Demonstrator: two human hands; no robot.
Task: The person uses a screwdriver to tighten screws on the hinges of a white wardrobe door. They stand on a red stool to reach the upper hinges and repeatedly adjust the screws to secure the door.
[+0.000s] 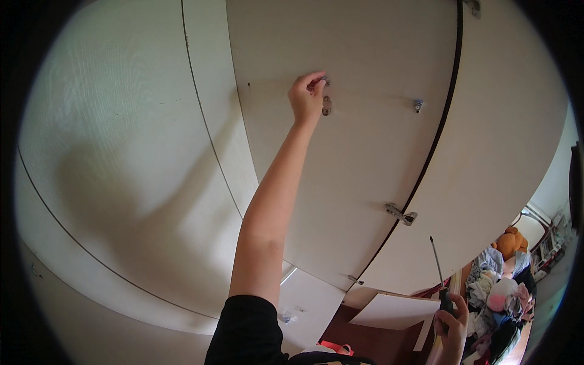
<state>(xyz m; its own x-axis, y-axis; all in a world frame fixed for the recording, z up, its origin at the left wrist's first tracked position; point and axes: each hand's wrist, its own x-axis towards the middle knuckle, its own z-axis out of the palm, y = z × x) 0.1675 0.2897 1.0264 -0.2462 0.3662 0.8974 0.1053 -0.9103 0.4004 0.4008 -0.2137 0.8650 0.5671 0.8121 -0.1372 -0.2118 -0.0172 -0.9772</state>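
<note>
Two hands share the fitting work: the left hand (307,96) pinches a small silver metal fitting (325,81) against the pale wooden cabinet panel (365,152) overhead, while the right hand (451,322), low down, grips a dark-handled screwdriver (439,267), seemingly needed next at that fitting.

no packages, labels, signs or screens can be made out here.

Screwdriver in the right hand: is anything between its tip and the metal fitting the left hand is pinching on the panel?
Nothing visible. The screwdriver is held low in the right hand, tip up, with bare white panel between it and the small metal fitting. The left hand itself sits on the fitting's left side.
</note>
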